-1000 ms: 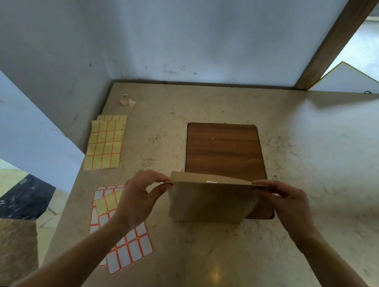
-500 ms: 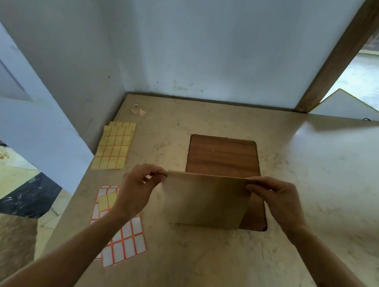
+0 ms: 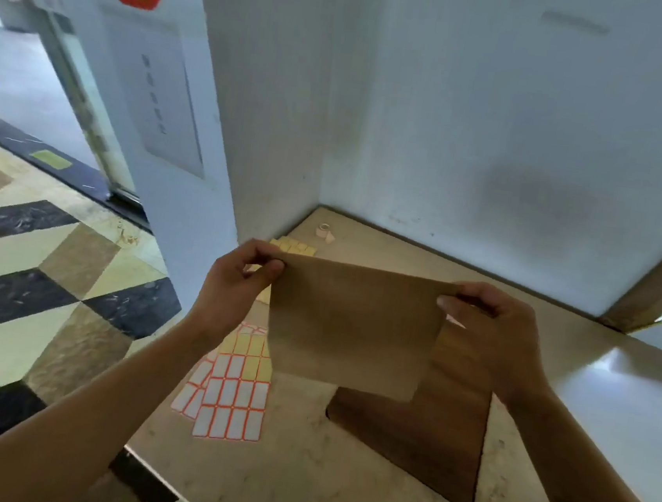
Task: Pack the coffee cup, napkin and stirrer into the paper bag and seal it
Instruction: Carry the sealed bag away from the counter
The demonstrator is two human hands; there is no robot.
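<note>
A flat brown paper bag [image 3: 350,326] hangs in the air above the stone counter [image 3: 296,484], its top edge pinched at both corners. My left hand [image 3: 236,281] grips the top left corner and my right hand [image 3: 488,328] grips the top right corner. The bag looks folded flat and hides part of the wooden board [image 3: 424,436] behind it. No coffee cup, napkin or stirrer shows in this view.
Sheets of white and yellow labels [image 3: 233,387] with orange borders lie on the counter left of the board, another yellow sheet [image 3: 293,245] lies farther back, and a small tape roll [image 3: 324,231] sits in the corner. Walls close the back and left; tiled floor lies beyond the counter's left edge.
Both hands have lifted the bag off the counter and higher into the air. The camera has swung left and tilted, so the wall and doorway fill more of the view.
</note>
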